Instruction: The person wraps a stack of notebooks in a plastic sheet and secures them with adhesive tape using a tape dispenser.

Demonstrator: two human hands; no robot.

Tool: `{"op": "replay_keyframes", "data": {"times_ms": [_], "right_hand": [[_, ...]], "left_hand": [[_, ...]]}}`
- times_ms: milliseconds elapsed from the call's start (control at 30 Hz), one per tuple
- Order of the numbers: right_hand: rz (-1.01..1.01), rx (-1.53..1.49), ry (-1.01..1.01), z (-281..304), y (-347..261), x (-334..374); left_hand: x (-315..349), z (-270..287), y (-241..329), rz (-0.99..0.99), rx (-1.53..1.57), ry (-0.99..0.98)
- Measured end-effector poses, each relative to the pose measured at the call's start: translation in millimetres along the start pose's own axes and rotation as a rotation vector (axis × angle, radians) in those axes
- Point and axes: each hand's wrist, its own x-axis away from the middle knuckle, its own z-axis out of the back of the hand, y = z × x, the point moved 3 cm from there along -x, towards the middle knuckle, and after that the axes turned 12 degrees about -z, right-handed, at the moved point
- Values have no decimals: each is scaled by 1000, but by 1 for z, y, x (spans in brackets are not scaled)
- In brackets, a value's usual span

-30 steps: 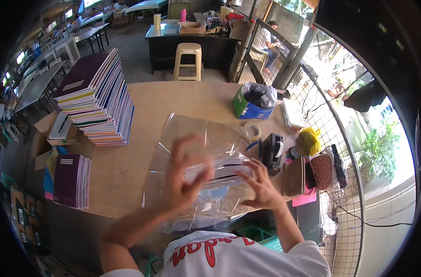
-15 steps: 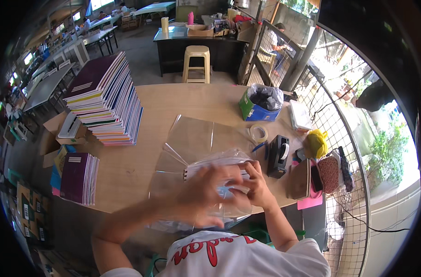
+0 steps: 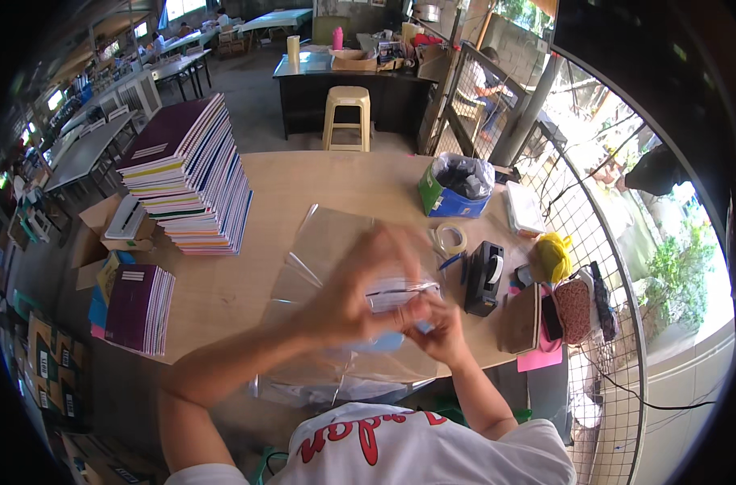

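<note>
Head view showed a pale bundle of paper goods [image 3: 391, 295] in the middle of the bench [image 3: 283, 182], partly hidden by the hands, on or wrapped in clear plastic [image 3: 323, 234]. Its long axis seemed to run sideways, left to right. The left hand [image 3: 353, 287] arched above its left part, fingers bent and blurred, while the right hand [image 3: 442, 331] sat at its right end, fingers curled beside the left thumb; neither was clearly nearer. Whether either grip was grasping plastic or nothing, I could not tell.

Right of the bundle stood a black tape dispenser [image 3: 485, 279], with a tape roll [image 3: 450, 239] and a blue pen [image 3: 451, 260] near it. Tall [image 3: 210, 182] and short [image 3: 134, 311] piles of notebooks stood leftward. Beyond the bench were a stool [image 3: 348, 113] and a dark desk [image 3: 303, 105]; wire mesh bounded the right side.
</note>
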Motion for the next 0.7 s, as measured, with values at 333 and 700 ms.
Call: {"op": "replay_keyframes", "data": {"times_ms": [333, 700], "right_hand": [[-155, -376, 142, 3, -8, -26], [-149, -616, 193, 19, 38, -4]], "left_hand": [[31, 5, -17, 220, -83, 254], [81, -31, -33, 300, -342, 3]]}}
